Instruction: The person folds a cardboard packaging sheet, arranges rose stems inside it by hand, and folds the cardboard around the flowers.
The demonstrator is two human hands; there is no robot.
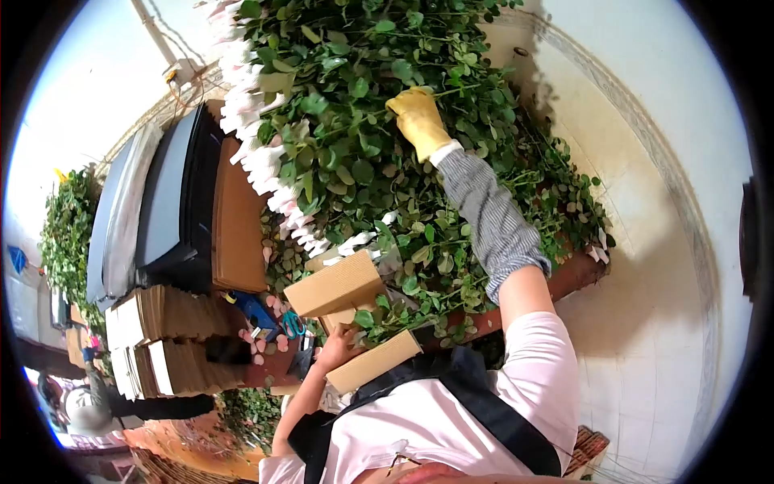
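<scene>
Beneath the right hand (418, 121), clenched on some, leafy stems (355, 141) lie crosswise, white ends (262, 161) pointing left, left hand's (339, 348) grip unclear.

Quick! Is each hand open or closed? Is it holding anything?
Left hand: at the folded cardboard; its grip cannot be told.
Gloved right hand: curled among the leafy stems; whether it holds any cannot be told.

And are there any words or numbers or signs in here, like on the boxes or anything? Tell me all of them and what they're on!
There are none I can read.
Blue thing by the scissors: a small pale patch, too small and blurred to tell if it has words.
Cardboard by the left hand: no writing shows.
Yellow glove: no writing shows.
</scene>
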